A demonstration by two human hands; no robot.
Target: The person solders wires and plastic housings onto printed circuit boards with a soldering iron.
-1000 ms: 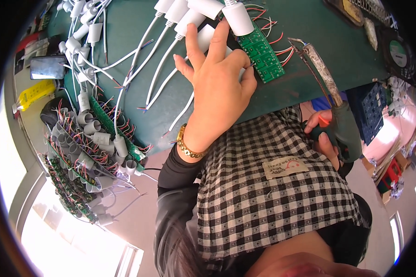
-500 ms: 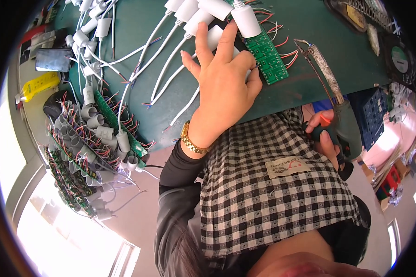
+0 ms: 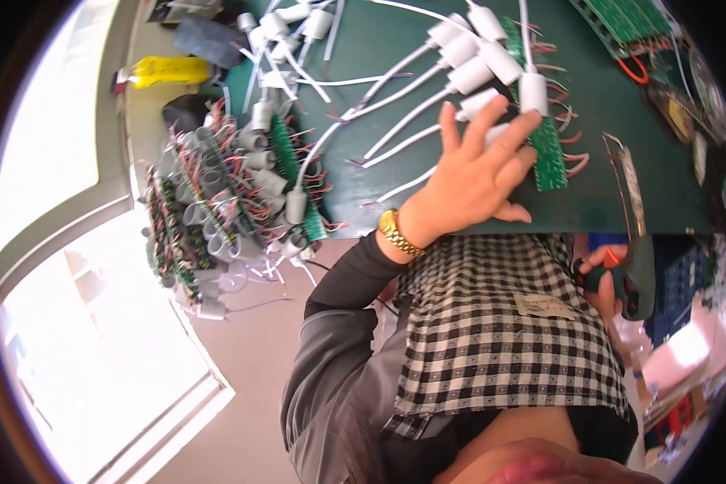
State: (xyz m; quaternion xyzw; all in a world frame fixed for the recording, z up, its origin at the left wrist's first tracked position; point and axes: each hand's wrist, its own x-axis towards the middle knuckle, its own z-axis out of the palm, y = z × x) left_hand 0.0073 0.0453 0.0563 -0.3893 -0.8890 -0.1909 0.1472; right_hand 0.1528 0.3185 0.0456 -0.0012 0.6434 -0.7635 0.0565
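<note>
My left hand point(image 3: 476, 173) is palm down over the table, fingers spread and thumb out to the right. Its fingertips rest on or just above white plastic cylinders with cable tails, including one white cylinder point(image 3: 469, 75) in the row beyond it. Beside the fingers lies a narrow green circuit board point(image 3: 550, 157) with red and white wires along its right edge. Another white cylinder point(image 3: 533, 94) stands over that board. At the table's front edge my right hand point(image 3: 603, 278) is wrapped around a green-handled soldering gun point(image 3: 639, 278), its metal tip pointing up over the table.
At the left edge, a pile of wired circuit boards and grey cylinders point(image 3: 218, 194) overhangs the table. Beyond are a yellow bottle point(image 3: 168, 71), a dark phone-like slab point(image 3: 210, 40) and more white cylinders. Green boards point(image 3: 621, 24) lie far right, near a sponge-like pad point(image 3: 671, 113).
The whole view has shifted, so the table things appear further right. My left thumb has come out from beside the palm and the fingers have spread. My right hand keeps the soldering gun.
</note>
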